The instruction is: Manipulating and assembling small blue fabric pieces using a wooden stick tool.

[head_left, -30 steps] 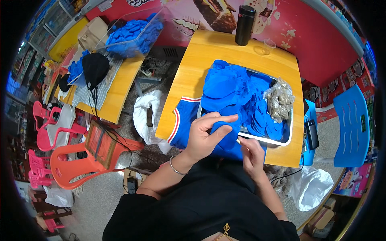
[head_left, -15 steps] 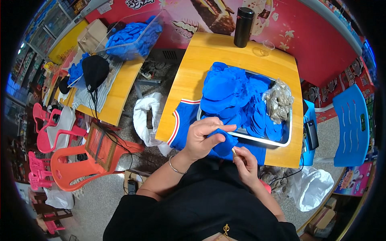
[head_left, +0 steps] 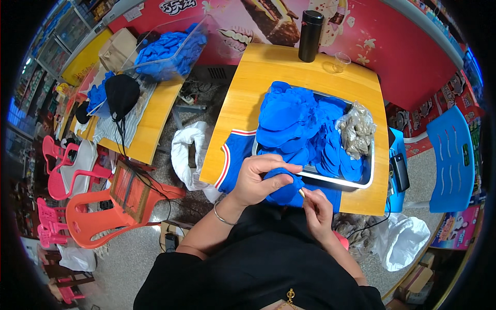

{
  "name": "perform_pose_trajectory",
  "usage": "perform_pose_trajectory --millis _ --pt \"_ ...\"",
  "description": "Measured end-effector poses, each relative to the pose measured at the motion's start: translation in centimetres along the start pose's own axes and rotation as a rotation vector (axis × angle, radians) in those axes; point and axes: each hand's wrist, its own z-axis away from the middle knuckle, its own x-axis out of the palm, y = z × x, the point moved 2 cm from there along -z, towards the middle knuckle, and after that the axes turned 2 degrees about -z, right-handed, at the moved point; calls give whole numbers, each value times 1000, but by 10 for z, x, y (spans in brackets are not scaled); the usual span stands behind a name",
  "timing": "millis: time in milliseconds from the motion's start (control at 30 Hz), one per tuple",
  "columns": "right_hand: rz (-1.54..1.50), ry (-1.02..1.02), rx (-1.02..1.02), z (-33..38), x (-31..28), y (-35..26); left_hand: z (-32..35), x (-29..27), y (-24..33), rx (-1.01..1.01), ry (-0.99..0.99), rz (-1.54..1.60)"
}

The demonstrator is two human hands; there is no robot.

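Note:
My left hand (head_left: 258, 178) pinches a blue fabric piece (head_left: 285, 194) between thumb and fingers, in front of the tray's near edge. From the right, my right hand (head_left: 318, 211) grips a thin pale stick (head_left: 301, 192) whose far end meets the fabric. Just beyond my hands, a white-rimmed tray (head_left: 356, 185) holds a heap of rounded blue fabric pieces (head_left: 289, 116). On the tray's right side lies a clear plastic bag (head_left: 356, 132) of small brownish-grey things too fine to name. A blue garment with striped trim (head_left: 237, 155) is spread under the tray.
At the back of the yellow table (head_left: 248, 72) stand a black flask (head_left: 311, 37) and a clear cup (head_left: 341, 61). A second table at left bears a clear bin (head_left: 178, 59) of blue fabric. An orange chair (head_left: 88, 219) is at left, a blue chair (head_left: 448, 160) at right.
My hands stay in nearly the same place. The blue fabric has shifted slightly in my left fingers, and the stick is tilted a little differently.

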Motion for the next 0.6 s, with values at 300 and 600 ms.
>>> perform_pose_trajectory --millis 300,600 --pt "227 7 -177 -17 -14 -6 -2 -2 5 -132 -119 9" --pt "628 -58 -286 -24 -23 -14 -13 -4 -1 -326 -182 -103"
